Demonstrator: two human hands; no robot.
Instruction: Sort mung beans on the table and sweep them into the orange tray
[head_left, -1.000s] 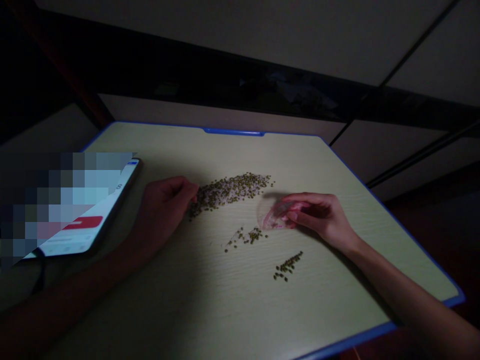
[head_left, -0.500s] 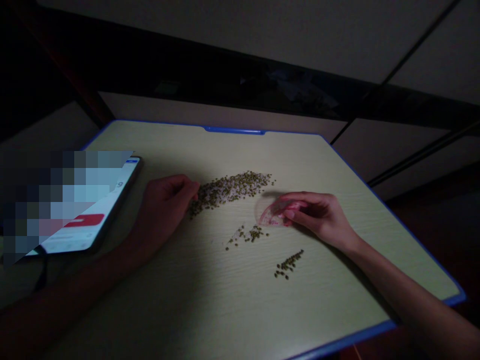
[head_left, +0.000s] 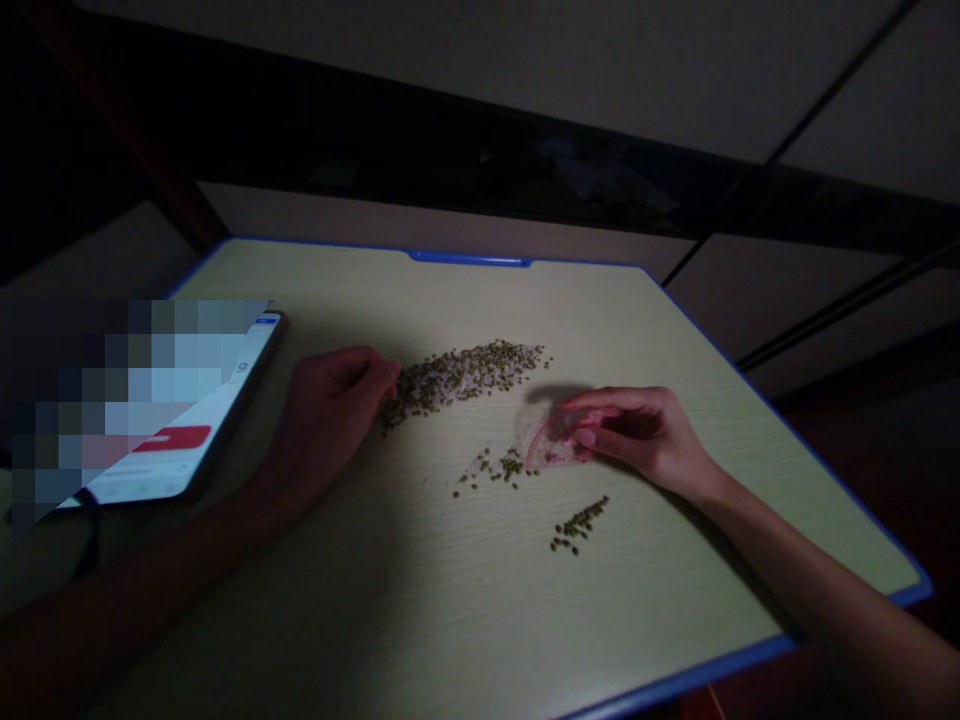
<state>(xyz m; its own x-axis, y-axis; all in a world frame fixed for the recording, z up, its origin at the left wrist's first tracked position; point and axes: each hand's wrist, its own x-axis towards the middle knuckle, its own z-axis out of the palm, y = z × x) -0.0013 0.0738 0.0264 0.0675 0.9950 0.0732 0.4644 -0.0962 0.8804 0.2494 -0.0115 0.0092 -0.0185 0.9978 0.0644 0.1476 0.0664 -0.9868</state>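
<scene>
A long pile of small green beans, like mung beans, mixed with white rice-like grains (head_left: pixel 476 375) lies across the middle of the table. At its left end rests my left hand (head_left: pixel 337 410), thumb and fingers pinched together; whatever is between them is hidden. My right hand (head_left: pixel 637 430) grips a see-through pink fan-shaped piece of plastic (head_left: pixel 553 440) between thumb and fingers. The piece's curved edge is at a smaller mixed cluster of beans and white grains (head_left: pixel 495 466). Nearer to me is a separate little group of green beans (head_left: pixel 581 524).
The pale wood-look table (head_left: pixel 465 620) has a blue rim. On the left a tablet or large phone (head_left: pixel 169 470) with a lit screen, partly pixelated, leans with a dark cable (head_left: pixel 91 530) near it. Light cabinet fronts (head_left: pixel 810 300) stand behind the table.
My right hand has tilted the pink plastic piece and brought it slightly down, closer to the smaller mixed cluster. My left hand stays in place.
</scene>
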